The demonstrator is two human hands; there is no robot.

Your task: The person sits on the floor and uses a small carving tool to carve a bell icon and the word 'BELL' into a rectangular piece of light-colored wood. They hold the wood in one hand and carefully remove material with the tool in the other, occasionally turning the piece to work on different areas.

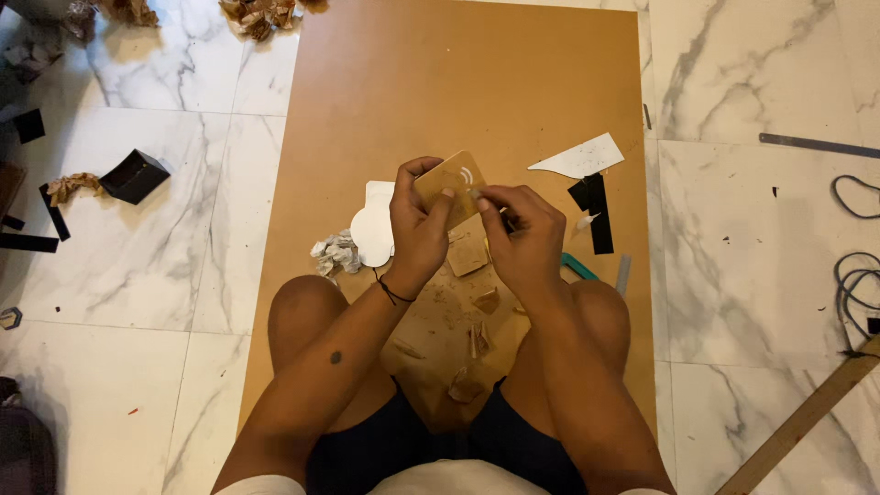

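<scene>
A person seated on a marble floor, bare knees either side of a large brown board, holds a small tan cardboard piece up between both hands above the board's near half. The left hand is clamped on the piece's left edge, thumb across its face. The right hand is closed at its right edge, fingertips pinched together there; whether they hold a small tool cannot be told. The piece is tilted, its long axis running from near left to far right, and both hands meet on it, neither nearer than the other. Beneath them lie torn cardboard scraps and a smaller tan square. A white cut-out shape and a crumpled paper wad sit just left of the left hand; a white offcut and black strips lie to the right. A black open box rests well apart at far left.
</scene>
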